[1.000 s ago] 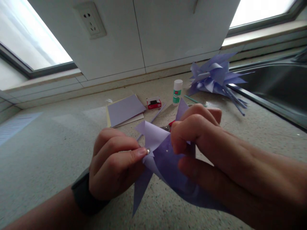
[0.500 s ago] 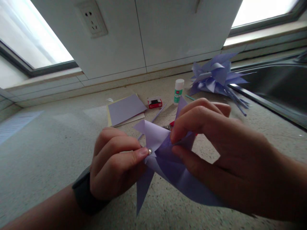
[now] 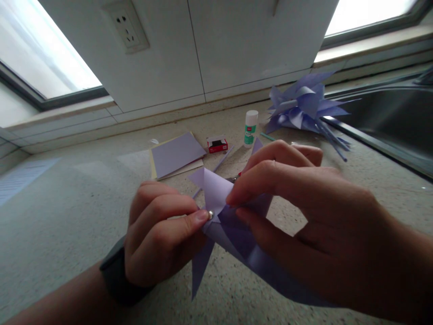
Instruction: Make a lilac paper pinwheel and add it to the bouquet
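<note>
A purple paper pinwheel (image 3: 216,189) with pointed, partly curled blades is held up between both hands above the counter. My left hand (image 3: 165,234) pinches its middle, thumb against a small shiny pin head (image 3: 210,215) where folded tips meet. My right hand (image 3: 287,212) is closed in a pinch on one blade of the pinwheel, bending it toward the pin. Part of the pinwheel is hidden behind my right hand. Behind it, scissors with red handles (image 3: 240,174) lie mostly covered.
Purple and yellow paper sheets (image 3: 179,153), a small red box (image 3: 217,144) and a glue stick (image 3: 250,128) are on the counter (image 3: 77,216). A thin purple stick (image 3: 223,158) lies there. Finished-looking purple pinwheels (image 3: 301,106) rest beside the sink (image 3: 389,117) at the right.
My right hand has moved left with the blade, bringing its fingertips closer to the pin at the middle. My left hand keeps its pinch nearly in place.
</note>
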A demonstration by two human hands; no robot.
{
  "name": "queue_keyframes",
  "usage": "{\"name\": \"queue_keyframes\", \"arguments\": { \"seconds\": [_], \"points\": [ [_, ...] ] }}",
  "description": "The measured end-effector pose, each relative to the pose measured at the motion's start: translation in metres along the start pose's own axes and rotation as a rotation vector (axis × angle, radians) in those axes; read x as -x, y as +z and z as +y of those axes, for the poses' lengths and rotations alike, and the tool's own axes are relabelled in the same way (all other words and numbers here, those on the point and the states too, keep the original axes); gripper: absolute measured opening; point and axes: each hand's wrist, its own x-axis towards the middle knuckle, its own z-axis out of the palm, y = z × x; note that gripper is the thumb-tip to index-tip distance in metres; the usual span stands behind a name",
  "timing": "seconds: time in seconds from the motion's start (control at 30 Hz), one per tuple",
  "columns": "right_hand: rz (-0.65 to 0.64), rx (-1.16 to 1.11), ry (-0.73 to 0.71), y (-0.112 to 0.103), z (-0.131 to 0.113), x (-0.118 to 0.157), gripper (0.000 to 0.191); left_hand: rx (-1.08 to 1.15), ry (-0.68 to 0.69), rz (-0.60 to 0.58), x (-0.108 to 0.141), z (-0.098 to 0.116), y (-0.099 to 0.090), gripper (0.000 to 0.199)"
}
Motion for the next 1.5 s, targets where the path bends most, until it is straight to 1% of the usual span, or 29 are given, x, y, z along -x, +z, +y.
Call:
{"name": "queue_keyframes", "arguments": {
  "seconds": [0.07,0.17,0.33,0.4,0.5,0.53,0.6,0.67,0.7,0.8,0.9,1.0,1.13,1.23,1.3,1.37,1.43,1.5],
  "points": [
    [-0.017,0.005,-0.022,-0.001,0.0,0.0,0.013,0.004,-0.008,-0.009,0.0,0.0,0.0,0.021],
    [-0.022,0.03,-0.071,-0.004,-0.001,0.0,0.012,0.018,-0.058,-0.002,0.0,0.001,0.0,0.022],
    [-0.015,0.075,-0.132,-0.013,0.001,-0.003,0.011,0.098,-0.134,0.048,0.004,-0.003,0.007,0.023],
    [-0.002,0.068,-0.143,-0.015,0.004,-0.004,0.012,0.185,-0.21,0.092,0.008,-0.005,0.013,0.026],
    [0.025,-0.012,-0.122,-0.014,0.016,-0.005,0.022,0.338,-0.39,0.148,0.014,-0.008,0.021,0.025],
    [0.038,-0.057,-0.115,-0.013,0.022,-0.005,0.025,0.397,-0.457,0.144,0.016,-0.009,0.023,0.022],
    [0.066,-0.16,-0.152,-0.011,0.032,-0.005,0.029,0.533,-0.58,0.103,0.018,-0.009,0.025,0.015],
    [0.015,-0.192,-0.227,-0.011,0.041,-0.007,0.03,0.661,-0.679,0.048,0.019,-0.01,0.026,0.008],
    [-0.014,-0.158,-0.262,-0.012,0.043,-0.008,0.029,0.714,-0.715,0.029,0.019,-0.011,0.027,0.006],
    [-0.092,-0.042,-0.324,-0.017,0.044,-0.011,0.03,0.852,-0.788,0.02,0.018,-0.015,0.028,0.009],
    [-0.152,0.044,-0.369,-0.022,0.04,-0.012,0.034,0.94,-0.761,0.048,0.015,-0.02,0.03,0.01],
    [-0.192,0.152,-0.456,-0.023,0.036,-0.012,0.032,0.937,-0.696,0.084,0.011,-0.022,0.03,0.006],
    [-0.146,0.254,-0.502,-0.023,0.028,-0.011,0.019,0.859,-0.608,0.103,0.009,-0.016,0.026,0.009],
    [-0.098,0.291,-0.547,-0.022,0.022,-0.007,0.017,0.747,-0.551,0.124,0.008,-0.009,0.02,0.011],
    [-0.052,0.307,-0.524,-0.02,0.017,-0.002,0.02,0.677,-0.498,0.137,0.008,-0.005,0.016,0.014],
    [-0.022,0.316,-0.448,-0.018,0.013,0.005,0.021,0.622,-0.44,0.139,0.008,-0.003,0.013,0.017],
    [-0.005,0.313,-0.406,-0.016,0.009,0.009,0.023,0.572,-0.398,0.121,0.009,-0.001,0.01,0.02],
    [0.022,0.317,-0.418,-0.015,0.007,0.012,0.024,0.526,-0.362,0.094,0.009,0.0,0.007,0.022]
  ]
}}
